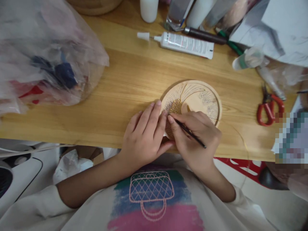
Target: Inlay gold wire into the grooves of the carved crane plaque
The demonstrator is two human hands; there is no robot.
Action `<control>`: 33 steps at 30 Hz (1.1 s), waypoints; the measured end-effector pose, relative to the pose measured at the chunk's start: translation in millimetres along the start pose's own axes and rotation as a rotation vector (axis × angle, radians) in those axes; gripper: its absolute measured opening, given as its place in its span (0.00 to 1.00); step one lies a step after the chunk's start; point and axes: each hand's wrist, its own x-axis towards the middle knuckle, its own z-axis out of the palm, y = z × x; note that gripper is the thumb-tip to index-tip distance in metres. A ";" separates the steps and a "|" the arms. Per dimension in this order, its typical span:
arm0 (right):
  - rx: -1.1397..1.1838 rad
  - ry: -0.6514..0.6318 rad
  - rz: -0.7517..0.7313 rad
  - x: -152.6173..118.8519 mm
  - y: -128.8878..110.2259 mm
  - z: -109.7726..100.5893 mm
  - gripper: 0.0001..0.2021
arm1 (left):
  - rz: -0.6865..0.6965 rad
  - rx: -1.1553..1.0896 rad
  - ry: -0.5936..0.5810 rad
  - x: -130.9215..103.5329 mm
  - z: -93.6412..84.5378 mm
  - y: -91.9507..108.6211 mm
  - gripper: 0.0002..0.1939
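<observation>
A round wooden plate (192,102) with a raised rim lies near the table's front edge, with a drawn line pattern and gold wire on part of it. My left hand (146,134) rests at the plate's left rim, fingers stretched out, fingertips on its edge. My right hand (196,136) is over the plate's lower right, closed around a thin dark tool (192,134) whose tip meets the pattern near my left fingertips. A thin gold wire (243,141) trails off to the right. My right hand and the left fingers hide the plate's lower part.
A clear plastic bag (89,73) with items fills the left. A white tube (187,45) lies behind the plate, near bottles and a dark-handled tool (207,36). Red-handled pliers (268,110) lie at the right, near papers (286,32). The table's front edge runs under my wrists.
</observation>
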 end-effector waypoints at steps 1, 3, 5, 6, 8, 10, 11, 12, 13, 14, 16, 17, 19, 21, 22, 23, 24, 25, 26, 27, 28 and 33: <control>0.012 -0.005 -0.004 -0.7 1.4 -0.5 0.03 | 0.001 -0.001 0.001 0.0 0.1 -0.1 0.35; 0.041 -0.013 0.000 -1.9 4.1 -2.6 0.04 | 0.001 -0.006 0.003 -0.1 0.6 -0.2 0.36; 0.060 -0.013 0.019 -2.2 5.9 -5.4 0.03 | 0.001 -0.009 0.007 -0.3 1.2 -0.3 0.36; 0.063 -0.012 0.031 -2.0 6.5 -6.7 0.03 | 0.000 -0.010 0.010 -0.4 1.5 -0.3 0.36; 0.064 -0.011 0.039 -1.1 7.1 -8.5 0.03 | 0.001 -0.010 0.013 -0.5 1.9 -0.3 0.36; 0.065 -0.018 0.027 -0.5 7.8 -8.6 0.03 | 0.001 -0.008 0.015 -0.4 2.0 -0.4 0.37; 0.067 -0.022 0.016 -0.4 8.3 -8.0 0.03 | 0.001 -0.008 0.015 -0.2 2.0 -0.4 0.37; 0.068 -0.023 0.004 -0.5 8.8 -7.2 0.03 | 0.000 -0.008 0.014 0.0 1.8 -0.4 0.37; 0.071 -0.023 -0.007 -0.8 9.4 -6.3 0.03 | -0.002 -0.009 0.012 0.2 1.6 -0.5 0.37; 0.075 -0.023 -0.016 -1.1 10.1 -5.4 0.04 | -0.004 -0.011 0.010 0.3 1.4 -0.5 0.36; 0.087 -0.022 -0.029 -1.6 11.3 -4.0 0.05 | -0.005 -0.019 0.012 0.2 1.3 -0.6 0.36; 0.094 -0.025 -0.034 -1.7 11.9 -3.5 0.05 | -0.005 -0.023 0.011 0.0 1.4 -0.6 0.36; 0.102 -0.035 -0.037 -1.4 13.0 -3.1 0.05 | -0.005 -0.032 0.013 -0.5 2.0 -0.5 0.36; 0.105 -0.044 -0.036 -1.2 13.8 -3.1 0.06 | -0.007 -0.036 0.015 -0.9 2.7 -0.2 0.36; 0.105 -0.046 -0.036 -1.2 14.1 -3.3 0.06 | -0.009 -0.036 0.016 -1.1 3.0 0.0 0.36; 0.106 -0.047 -0.034 -1.3 14.2 -3.5 0.06 | -0.010 -0.037 0.017 -1.1 3.2 0.1 0.36; 0.106 -0.047 -0.034 -1.6 14.3 -3.8 0.06 | -0.013 -0.038 0.018 -1.1 3.3 0.2 0.36; 0.106 -0.048 -0.034 -1.9 14.4 -4.0 0.06 | -0.014 -0.043 0.018 -1.0 3.4 0.2 0.35; 0.106 -0.048 -0.035 -2.1 14.4 -4.3 0.06 | -0.015 -0.048 0.019 -0.9 3.4 0.2 0.35; 0.105 -0.048 -0.036 -2.4 14.4 -4.6 0.06 | -0.016 -0.054 0.019 -0.9 3.3 0.1 0.35; 0.104 -0.049 -0.038 -2.5 14.4 -4.8 0.06 | -0.016 -0.061 0.022 -0.8 3.2 0.0 0.35; 0.106 -0.056 -0.035 -2.0 14.7 -5.2 0.06 | -0.022 -0.073 0.028 -1.1 3.2 -0.5 0.36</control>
